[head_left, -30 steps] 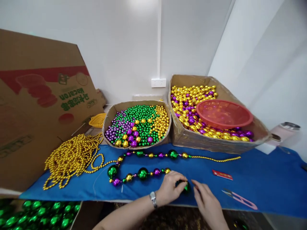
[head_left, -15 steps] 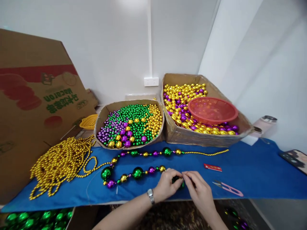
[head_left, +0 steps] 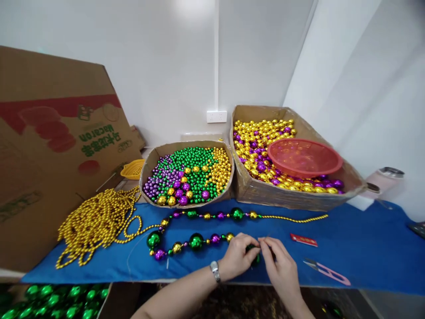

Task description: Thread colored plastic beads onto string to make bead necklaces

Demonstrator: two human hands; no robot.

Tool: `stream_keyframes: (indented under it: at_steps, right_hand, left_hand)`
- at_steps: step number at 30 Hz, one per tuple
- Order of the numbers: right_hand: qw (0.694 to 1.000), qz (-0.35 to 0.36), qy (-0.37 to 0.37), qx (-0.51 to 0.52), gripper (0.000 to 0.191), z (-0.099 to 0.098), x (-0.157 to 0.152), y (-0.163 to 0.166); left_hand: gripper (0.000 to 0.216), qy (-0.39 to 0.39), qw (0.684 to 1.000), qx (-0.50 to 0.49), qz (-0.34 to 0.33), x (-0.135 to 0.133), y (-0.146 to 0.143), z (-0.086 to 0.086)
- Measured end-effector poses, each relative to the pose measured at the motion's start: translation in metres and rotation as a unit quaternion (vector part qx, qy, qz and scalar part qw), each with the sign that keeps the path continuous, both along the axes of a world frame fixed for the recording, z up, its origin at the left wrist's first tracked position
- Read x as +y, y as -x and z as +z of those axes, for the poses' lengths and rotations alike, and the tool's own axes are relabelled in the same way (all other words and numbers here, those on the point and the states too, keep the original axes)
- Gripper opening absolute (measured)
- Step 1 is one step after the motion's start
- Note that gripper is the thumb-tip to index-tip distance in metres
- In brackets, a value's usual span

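A string of large and small green, purple and gold beads (head_left: 196, 241) lies in a loop on the blue cloth (head_left: 113, 261). Its near end runs under my left hand (head_left: 239, 254), which is closed around that end, with a green bead partly showing below the fingers. My right hand (head_left: 278, 259) meets it fingertip to fingertip in a pinch. Whatever sits between the right fingertips is too small to make out. From the string's far end a thin gold bead chain (head_left: 295, 219) stretches right.
Behind are a box of small beads (head_left: 146, 170) and a box of larger beads (head_left: 252, 188) holding a red basket (head_left: 303, 157). Gold bead chains (head_left: 96, 221) are piled left, near a big carton (head_left: 59, 177). Pink thread snips (head_left: 328, 271) and a red packet (head_left: 303, 239) lie right.
The view has shifted slightly left, so everything appears farther right. My hands stay together at the end of the bead string, with little change in their grip.
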State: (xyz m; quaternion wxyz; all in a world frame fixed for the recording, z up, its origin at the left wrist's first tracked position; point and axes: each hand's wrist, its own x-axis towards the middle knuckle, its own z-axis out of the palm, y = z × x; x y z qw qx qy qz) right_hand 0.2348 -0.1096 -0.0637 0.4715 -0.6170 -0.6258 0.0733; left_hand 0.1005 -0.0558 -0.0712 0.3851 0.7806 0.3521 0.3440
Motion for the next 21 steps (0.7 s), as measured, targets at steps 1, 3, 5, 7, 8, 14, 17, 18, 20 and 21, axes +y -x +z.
stream_keyframes:
  at_steps: [1, 3, 5, 7, 8, 14, 17, 18, 20, 21]
  right_hand:
    - [1.0, -0.008, 0.011, 0.017, 0.031, 0.003, 0.001, 0.0]
    - [0.998, -0.013, 0.043, 0.05, 0.03, 0.01, 0.003, 0.0]
    - [0.996, -0.002, 0.065, 0.056, 0.028, 0.013, 0.005, 0.0]
    - [0.998, 0.021, 0.051, 0.033, 0.028, 0.012, 0.006, 0.001]
    - [0.999, 0.032, 0.038, 0.015, 0.028, 0.01, 0.007, 0.001]
    - [0.995, 0.029, -0.076, -0.052, 0.025, -0.002, 0.017, 0.012]
    - [0.998, 0.008, -0.066, -0.019, 0.026, 0.001, 0.022, 0.013]
    - [0.999, 0.005, -0.043, 0.001, 0.026, 0.003, 0.023, 0.011]
    - [0.999, 0.006, 0.012, 0.044, 0.026, 0.008, 0.024, 0.007]
    - [0.997, 0.01, 0.033, 0.065, 0.026, 0.009, 0.025, 0.004]
  left_hand:
    - [0.014, 0.003, 1.0, 0.004, -0.002, 0.0, 0.0, 0.0]
    - [0.015, 0.016, 1.0, 0.004, 0.002, 0.002, 0.001, 0.001]
    - [0.015, 0.031, 0.999, -0.001, 0.015, 0.005, 0.001, 0.003]
    - [0.014, 0.038, 0.999, 0.0, 0.028, 0.008, 0.001, 0.004]
    - [0.014, 0.038, 0.999, 0.002, 0.032, 0.009, 0.0, 0.005]
    - [0.016, 0.068, 0.996, -0.028, 0.059, 0.012, -0.002, 0.007]
    - [0.014, 0.022, 0.999, 0.001, 0.046, 0.015, 0.008, 0.018]
    - [0.013, -0.012, 0.999, 0.018, 0.038, 0.019, 0.014, 0.025]
    - [0.015, -0.092, 0.994, 0.048, 0.046, 0.033, 0.032, 0.043]
    - [0.018, -0.129, 0.987, 0.067, 0.073, 0.043, 0.043, 0.052]
